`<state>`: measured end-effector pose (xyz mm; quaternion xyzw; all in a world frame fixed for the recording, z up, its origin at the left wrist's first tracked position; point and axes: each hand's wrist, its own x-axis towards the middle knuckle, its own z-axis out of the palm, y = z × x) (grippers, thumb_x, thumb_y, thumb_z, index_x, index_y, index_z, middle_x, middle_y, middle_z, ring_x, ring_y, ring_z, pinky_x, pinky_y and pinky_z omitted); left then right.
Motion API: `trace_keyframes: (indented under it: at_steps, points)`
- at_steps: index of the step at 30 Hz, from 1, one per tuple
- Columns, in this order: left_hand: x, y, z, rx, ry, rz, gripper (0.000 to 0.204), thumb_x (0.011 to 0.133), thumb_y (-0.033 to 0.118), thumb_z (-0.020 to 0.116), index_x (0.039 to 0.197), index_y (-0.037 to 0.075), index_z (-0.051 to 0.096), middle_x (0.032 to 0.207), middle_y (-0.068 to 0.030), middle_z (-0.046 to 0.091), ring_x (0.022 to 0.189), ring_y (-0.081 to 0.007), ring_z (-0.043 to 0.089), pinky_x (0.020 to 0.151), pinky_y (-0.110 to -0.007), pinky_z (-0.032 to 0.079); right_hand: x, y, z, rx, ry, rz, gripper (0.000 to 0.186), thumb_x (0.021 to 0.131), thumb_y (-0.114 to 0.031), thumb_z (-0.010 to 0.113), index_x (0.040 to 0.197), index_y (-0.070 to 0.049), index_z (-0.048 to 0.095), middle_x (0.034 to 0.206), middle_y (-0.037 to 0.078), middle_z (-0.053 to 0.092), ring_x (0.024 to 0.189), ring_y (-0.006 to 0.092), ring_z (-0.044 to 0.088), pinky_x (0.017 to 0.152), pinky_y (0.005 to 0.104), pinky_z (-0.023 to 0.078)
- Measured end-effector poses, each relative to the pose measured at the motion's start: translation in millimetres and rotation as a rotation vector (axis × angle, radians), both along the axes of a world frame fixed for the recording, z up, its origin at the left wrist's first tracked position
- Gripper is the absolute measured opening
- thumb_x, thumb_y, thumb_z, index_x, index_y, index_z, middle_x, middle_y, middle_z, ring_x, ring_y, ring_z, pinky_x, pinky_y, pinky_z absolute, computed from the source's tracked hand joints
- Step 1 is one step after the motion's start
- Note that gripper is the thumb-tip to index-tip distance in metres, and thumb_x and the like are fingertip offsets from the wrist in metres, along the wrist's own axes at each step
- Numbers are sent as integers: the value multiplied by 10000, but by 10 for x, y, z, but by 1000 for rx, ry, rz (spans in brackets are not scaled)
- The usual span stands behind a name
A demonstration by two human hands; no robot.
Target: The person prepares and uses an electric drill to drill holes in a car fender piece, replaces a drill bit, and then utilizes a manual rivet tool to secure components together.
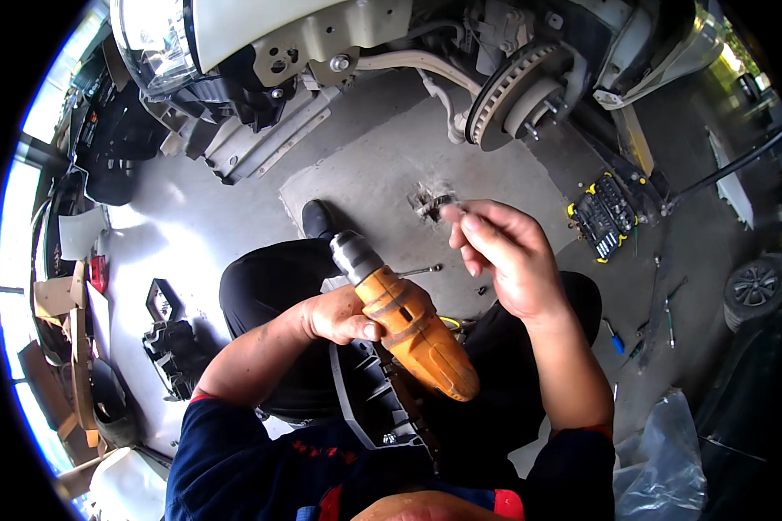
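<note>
My left hand [346, 317] is wrapped round an orange power drill [417, 330], held slantwise above my lap. Its metal chuck [356, 256] points up and to the left. To the right, my right hand [508, 252] is raised with thumb and forefinger pinched together. Something small and blurred shows at those fingertips, too unclear to name. Across my lap, partly under the drill, rests a grey and black ribbed plastic part [375, 395].
A car's front end hangs overhead with a bare brake disc [517, 100] and a headlight [155, 43]. An open tool set [603, 217], a blue-handled screwdriver [614, 337] and a ratchet-like tool [421, 270] lie on the floor. Black plastic parts [174, 356] lie left; plastic sheeting [665, 460] lies right.
</note>
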<state>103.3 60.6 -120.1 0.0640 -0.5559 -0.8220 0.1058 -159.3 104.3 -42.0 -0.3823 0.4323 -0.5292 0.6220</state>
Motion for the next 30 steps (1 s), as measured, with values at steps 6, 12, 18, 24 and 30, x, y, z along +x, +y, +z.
trace_keyframes:
  at_steps: [6, 12, 18, 24, 30]
  points:
    - [-530, 6, 145, -212, 12, -271, 678, 919, 469, 787, 1351, -13, 583, 1318, -149, 641, 1238, -273, 588, 1088, -399, 461, -401, 376, 126, -87, 170, -133, 141, 1067, -123, 586, 1129, -30, 672, 1000, 72, 753, 887, 98, 678, 784, 243, 536]
    - [-1241, 155, 457, -413, -18, -573, 608, 857, 341, 876, 1284, 3, 607, 1226, -146, 683, 1153, -277, 647, 1021, -400, 525, -741, 555, 640, -220, 284, -171, 189, 1021, -203, 693, 1021, -19, 735, 844, -35, 662, 751, 35, 560, 679, 210, 462]
    - [-1364, 317, 592, -523, -184, -718, 631, 858, 373, 872, 1304, 7, 616, 1242, -145, 702, 1180, -264, 658, 1034, -388, 527, -847, 869, 706, -174, 371, -142, 156, 1023, -191, 678, 993, -46, 728, 761, -57, 622, 659, 23, 513, 604, 197, 413]
    - [-1257, 489, 349, -435, -181, -664, 641, 858, 389, 869, 1304, 4, 618, 1250, -142, 701, 1175, -258, 654, 1039, -393, 520, -858, 1289, 364, -2, 92, -169, 181, 1058, -183, 605, 1021, -25, 685, 877, 8, 649, 754, 69, 587, 688, 237, 474]
    - [-958, 129, 316, -229, -131, -359, 651, 912, 413, 807, 1377, 19, 580, 1276, -115, 683, 1216, -234, 620, 1079, -378, 472, -827, 1492, -90, 196, -123, -219, 186, 1073, -149, 575, 1159, -1, 648, 1041, 89, 718, 939, 149, 671, 848, 321, 577]
